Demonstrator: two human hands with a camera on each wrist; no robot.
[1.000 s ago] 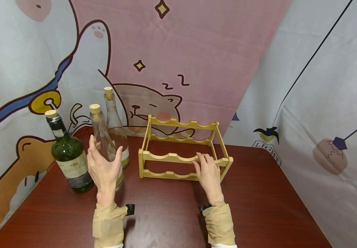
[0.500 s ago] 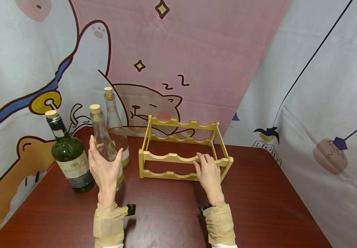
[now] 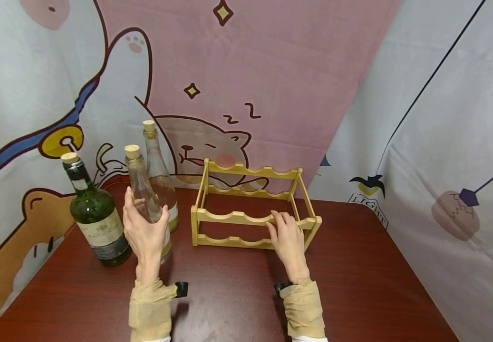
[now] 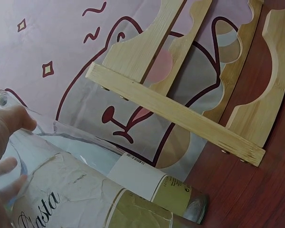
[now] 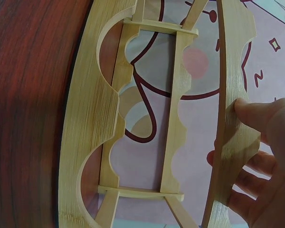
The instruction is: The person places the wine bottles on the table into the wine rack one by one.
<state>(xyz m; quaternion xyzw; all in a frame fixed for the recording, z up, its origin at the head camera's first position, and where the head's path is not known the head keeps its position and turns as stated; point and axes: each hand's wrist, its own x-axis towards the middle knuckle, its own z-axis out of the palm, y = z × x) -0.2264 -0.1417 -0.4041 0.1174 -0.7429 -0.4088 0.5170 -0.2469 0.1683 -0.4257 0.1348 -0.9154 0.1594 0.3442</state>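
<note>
My left hand [image 3: 145,235] is curved round the near clear glass bottle [image 3: 141,185], thumb on the right side and fingers on the left. In the left wrist view that corked bottle's pale label [image 4: 66,190] shows in front, and fingers [image 4: 8,187] appear beside the glass. With its thumb and fingers, my right hand [image 3: 289,240] grips the front upper rail of a light wooden wine rack [image 3: 237,217]. The right wrist view has the thumb on one face of the scalloped rail [image 5: 232,128] and a fingertip showing past its other side.
A second clear corked bottle [image 3: 160,187] stands just behind the held one. Left of them is a green wine bottle [image 3: 96,209], corked and upright. All stand on a dark red-brown table [image 3: 229,294] before a printed cloth backdrop [image 3: 272,71].
The near clear bottle's corked top has shifted slightly right, and my left hand has shifted a little with it. My right hand and the rack keep their places.
</note>
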